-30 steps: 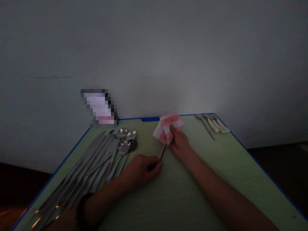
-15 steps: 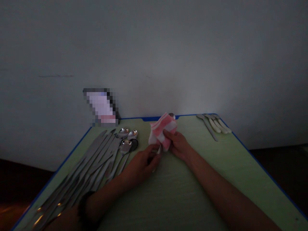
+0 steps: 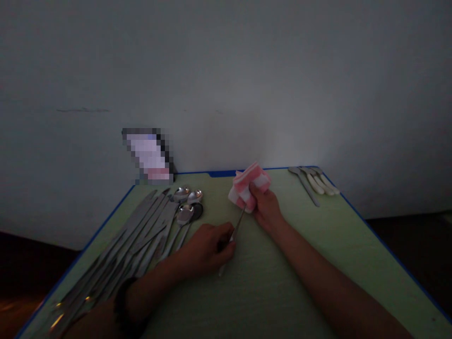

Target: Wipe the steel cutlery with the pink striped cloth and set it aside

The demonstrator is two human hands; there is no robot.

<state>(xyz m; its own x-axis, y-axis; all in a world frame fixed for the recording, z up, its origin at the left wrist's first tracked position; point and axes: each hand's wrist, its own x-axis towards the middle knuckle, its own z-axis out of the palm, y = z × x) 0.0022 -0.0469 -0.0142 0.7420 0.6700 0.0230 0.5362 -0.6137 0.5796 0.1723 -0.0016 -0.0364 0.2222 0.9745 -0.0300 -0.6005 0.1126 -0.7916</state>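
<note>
Over the middle of the table, my right hand [image 3: 266, 207] is closed on a folded pink-and-white cloth [image 3: 259, 181]. A metal spoon [image 3: 239, 221] slants up into this cloth, its upper end hidden in the folds. Lower and to the left, my left hand [image 3: 210, 247] pinches the spoon's handle between thumb and fingers. The handle's end sticks out below the left hand. Several shiny spoons [image 3: 185, 214] lie just beyond the left forearm, bowls pointing away from me.
Long metal cutlery [image 3: 132, 230] covers the table's left side. At the far right corner lie several pieces with pale handles [image 3: 315, 182] and one all-metal piece [image 3: 309, 188]. A blurred-out device [image 3: 148, 155] leans on the wall at back left. Blue edging [image 3: 391, 259] borders the green tabletop [image 3: 268, 287].
My right hand and the cloth have shifted right. The left hand has drawn slightly down towards me, baring more of the handle. The spoon's tip, seen beyond the cloth before, is now covered.
</note>
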